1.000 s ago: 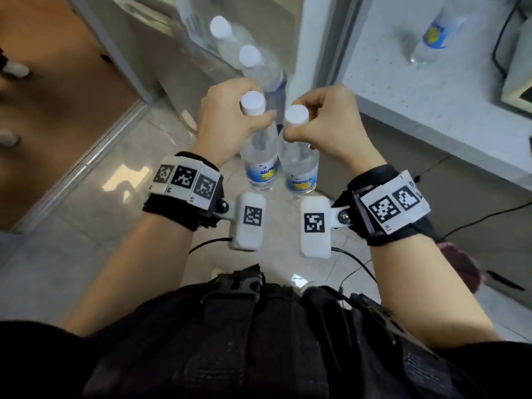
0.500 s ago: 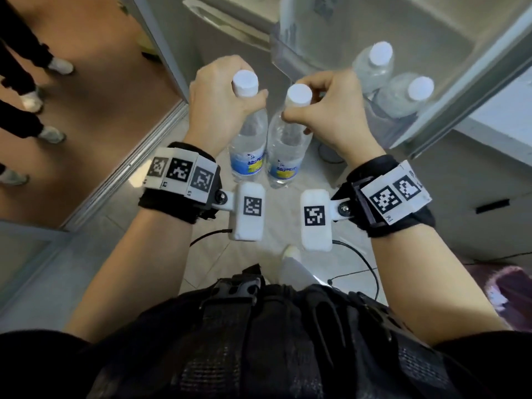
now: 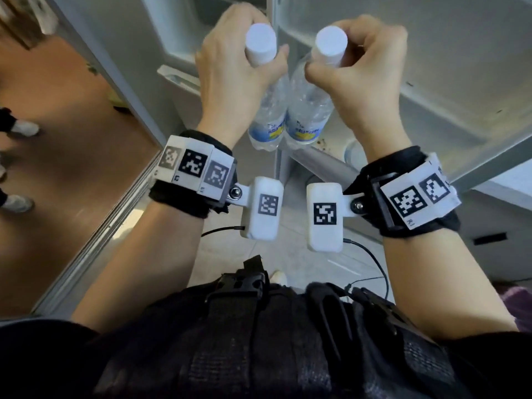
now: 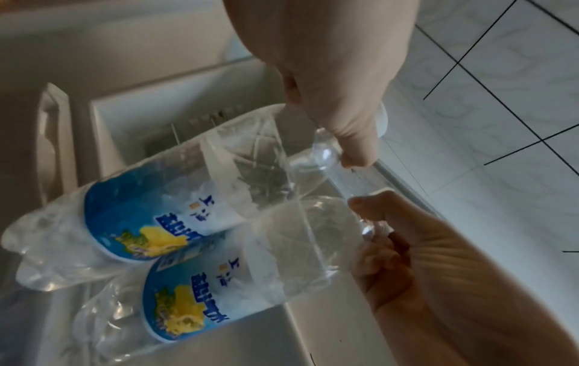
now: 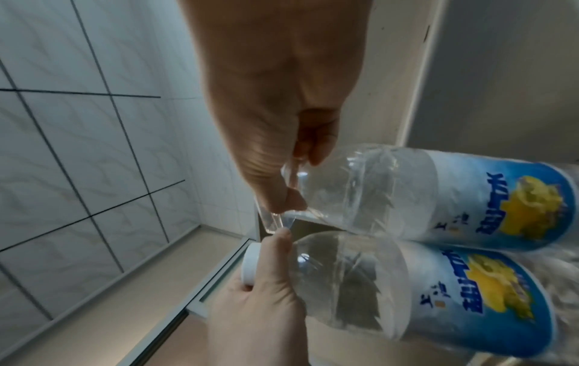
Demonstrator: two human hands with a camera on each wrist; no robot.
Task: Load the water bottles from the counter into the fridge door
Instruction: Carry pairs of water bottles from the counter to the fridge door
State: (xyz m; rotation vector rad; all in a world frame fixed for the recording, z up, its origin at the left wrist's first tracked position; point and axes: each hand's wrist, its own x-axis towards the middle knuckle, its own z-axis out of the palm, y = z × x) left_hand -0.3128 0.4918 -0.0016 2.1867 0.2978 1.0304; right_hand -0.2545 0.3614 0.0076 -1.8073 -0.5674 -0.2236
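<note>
Two clear water bottles with white caps and blue-yellow labels hang side by side, touching, in front of the open fridge. My left hand (image 3: 241,64) grips the left bottle (image 3: 269,110) by its neck under the cap. My right hand (image 3: 354,61) grips the right bottle (image 3: 306,110) the same way. Both bottles are in the air above the grey rail of the fridge door (image 3: 431,90). In the left wrist view the left hand (image 4: 329,74) holds the upper bottle (image 4: 188,188). In the right wrist view the right hand (image 5: 282,111) holds the upper bottle (image 5: 407,193).
The fridge's inner compartment (image 3: 178,73) lies ahead on the left, and a white drawer (image 4: 188,99) shows below the bottles. A pale counter edge (image 3: 506,182) is at the right. Other people's feet (image 3: 23,128) stand on the brown floor at the left.
Both hands have risen and gone forward with their bottles, closer to the fridge. The two bottles seen standing in the door before are out of view now.
</note>
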